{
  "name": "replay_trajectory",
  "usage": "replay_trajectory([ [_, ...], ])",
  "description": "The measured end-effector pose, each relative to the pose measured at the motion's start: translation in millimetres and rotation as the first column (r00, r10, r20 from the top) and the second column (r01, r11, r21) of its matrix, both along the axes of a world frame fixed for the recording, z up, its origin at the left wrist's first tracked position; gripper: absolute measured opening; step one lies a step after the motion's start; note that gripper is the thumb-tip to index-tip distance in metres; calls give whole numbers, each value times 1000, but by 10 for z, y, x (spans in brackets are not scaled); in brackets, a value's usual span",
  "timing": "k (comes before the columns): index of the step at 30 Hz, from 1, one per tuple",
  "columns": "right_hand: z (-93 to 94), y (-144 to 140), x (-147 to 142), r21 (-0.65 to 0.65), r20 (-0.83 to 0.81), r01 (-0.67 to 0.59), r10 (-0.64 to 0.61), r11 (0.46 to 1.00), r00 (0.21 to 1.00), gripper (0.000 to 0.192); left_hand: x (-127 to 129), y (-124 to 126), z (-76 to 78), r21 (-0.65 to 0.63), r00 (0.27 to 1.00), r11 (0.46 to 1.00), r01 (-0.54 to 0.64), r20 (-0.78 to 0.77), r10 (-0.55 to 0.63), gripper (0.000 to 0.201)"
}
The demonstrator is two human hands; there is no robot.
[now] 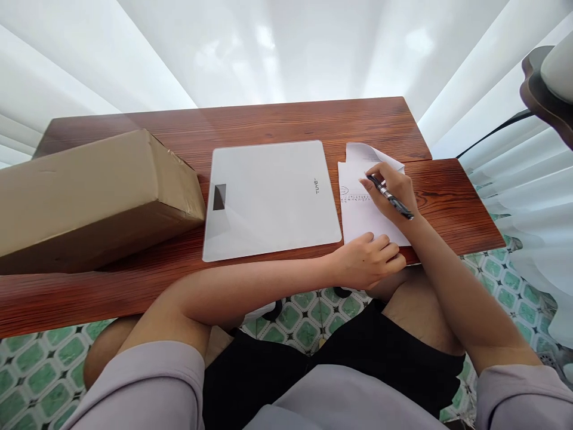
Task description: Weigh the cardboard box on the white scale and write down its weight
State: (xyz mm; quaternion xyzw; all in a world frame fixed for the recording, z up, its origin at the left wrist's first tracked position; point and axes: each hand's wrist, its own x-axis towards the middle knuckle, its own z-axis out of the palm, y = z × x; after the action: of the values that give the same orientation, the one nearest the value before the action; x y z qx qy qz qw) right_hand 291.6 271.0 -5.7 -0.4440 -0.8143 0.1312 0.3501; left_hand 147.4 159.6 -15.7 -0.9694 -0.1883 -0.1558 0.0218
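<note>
My right hand [390, 190] is closed around a black and silver pen [388, 196], its tip end near the upper part of a white sheet of paper [353, 214]. Small handwriting and a round sketch show on the sheet's left side. A second sheet [358, 152] with a curled corner lies under it at the top. My left hand [366, 260] rests at the table's front edge with its fingers bent over the sheet's lower edge; the fingertips are partly hidden. Left of the paper lies a flat white scale [273, 197] with a dark display.
A large brown cardboard box [89, 197] sits at an angle on the left of the dark red wooden table [268, 116]. White curtains [290, 48] hang behind. A dark, wavy-edged object with a white part [553, 83] juts in at upper right.
</note>
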Motion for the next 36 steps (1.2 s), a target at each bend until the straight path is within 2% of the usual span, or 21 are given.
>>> replay_trajectory([
  [3,-24,84,112,67,203,-13,-1,998,979,14,-2,-2,-10,24,999,1000,1,32,-2,26],
  [6,-27,95,142,98,338,-1,-33,995,940,16,1,-4,-20,29,999,1000,0,47,-1,24],
  [11,-14,68,86,139,457,-44,-25,989,889,36,12,1,-12,20,1000,1000,1,24,-1,25],
  [17,-48,90,48,131,576,-74,-15,989,818,37,16,1,10,16,1000,1000,15,-1,-15,28],
  [21,-74,113,65,140,602,-86,-16,986,798,39,30,-11,40,29,1000,999,23,-11,-23,30],
  [24,-74,115,71,136,569,-106,10,985,823,41,39,-24,77,54,998,998,32,-47,-30,35],
  [28,-15,81,-1,220,493,-65,-54,973,868,35,1,-73,89,136,994,987,86,-78,-76,32],
  [32,62,11,-174,306,458,-85,-68,948,886,21,-167,-170,36,248,991,961,126,-68,-112,32],
  [36,76,-51,-305,366,471,-126,-67,922,880,23,-456,-247,40,381,999,924,40,-4,-42,26],
])
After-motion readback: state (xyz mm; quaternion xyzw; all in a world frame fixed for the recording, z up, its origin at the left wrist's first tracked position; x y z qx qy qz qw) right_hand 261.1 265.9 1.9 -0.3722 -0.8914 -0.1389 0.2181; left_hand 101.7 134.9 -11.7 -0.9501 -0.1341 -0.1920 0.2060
